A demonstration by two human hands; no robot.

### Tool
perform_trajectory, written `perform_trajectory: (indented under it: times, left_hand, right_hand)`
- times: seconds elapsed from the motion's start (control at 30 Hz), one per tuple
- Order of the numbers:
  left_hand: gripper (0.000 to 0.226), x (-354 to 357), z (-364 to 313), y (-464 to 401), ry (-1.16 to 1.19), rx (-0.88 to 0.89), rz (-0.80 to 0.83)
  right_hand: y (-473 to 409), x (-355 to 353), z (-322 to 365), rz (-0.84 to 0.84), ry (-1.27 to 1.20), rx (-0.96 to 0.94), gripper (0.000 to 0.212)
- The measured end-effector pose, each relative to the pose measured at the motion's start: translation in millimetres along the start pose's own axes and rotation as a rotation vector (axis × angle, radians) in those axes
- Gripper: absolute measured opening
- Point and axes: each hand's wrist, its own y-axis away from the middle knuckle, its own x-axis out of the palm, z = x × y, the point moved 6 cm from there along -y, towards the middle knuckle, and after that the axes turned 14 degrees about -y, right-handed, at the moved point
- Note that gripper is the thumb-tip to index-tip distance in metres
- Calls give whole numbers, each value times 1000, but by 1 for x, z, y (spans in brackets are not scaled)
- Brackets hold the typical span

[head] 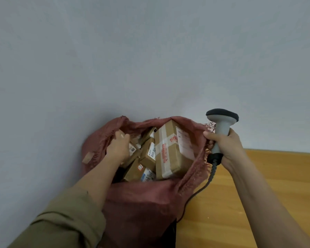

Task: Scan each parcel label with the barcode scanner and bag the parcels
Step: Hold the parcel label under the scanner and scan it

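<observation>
**Left hand down in the sack, scanner held ready in the right**

The left hand [118, 147] reaches into the open mouth of a soft, dusty-red woven sack [141, 203] with frayed edges. Its fingers curl downward among the small brown cardboard parcels [148, 154], but whether they have closed on one or merely rest on the pile cannot be told; the fingertips are hidden by the hand itself. The right hand [225, 149] wraps firmly around the grey handle of a corded barcode scanner with a black head [221, 126], and the same fingers seem to pinch the sack's rim just beside the handle, keeping the mouth spread.

Between the two hands, nearer the right, a larger taped brown cardboard box with a white label [172, 151] stands on end inside the sack, leaning on the far wall. The smaller parcels lie jumbled under and just right of the left hand.

The boxes look stiff and light, with tape that may be slick; each is best taken across two opposite faces, label left uncovered. The sack is limp and will collapse unless held at the rim. The black coiled cable [200, 190] trails down beneath the right hand over the wooden surface [258, 185] and could snag.
</observation>
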Motion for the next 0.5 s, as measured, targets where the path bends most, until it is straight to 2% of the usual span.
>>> perform_trajectory:
  times: [0.07,0.1,0.2,0.3,0.4,0.5]
  left_hand:
    - [56,13,7,2,5,-52,-119]
    - [64,22,8,2,26,-63,-88]
    - [85,43,14,-2,205,-69,167]
    - [83,35,25,-3,309,-78,271]
    - [83,20,9,6,400,-120,205]
    - [71,-2,-1,17,408,-95,6]
  right_hand:
    - [-2,3,2,36,-22,-5,30]
    - [-3,4,3,48,-19,-16,30]
    - [-7,4,4,55,-24,-24,31]
    - [-12,2,-3,39,-42,27,30]
    - [-20,-12,-7,9,-42,80,25]
    - [-24,-12,-20,-20,-56,151,18]
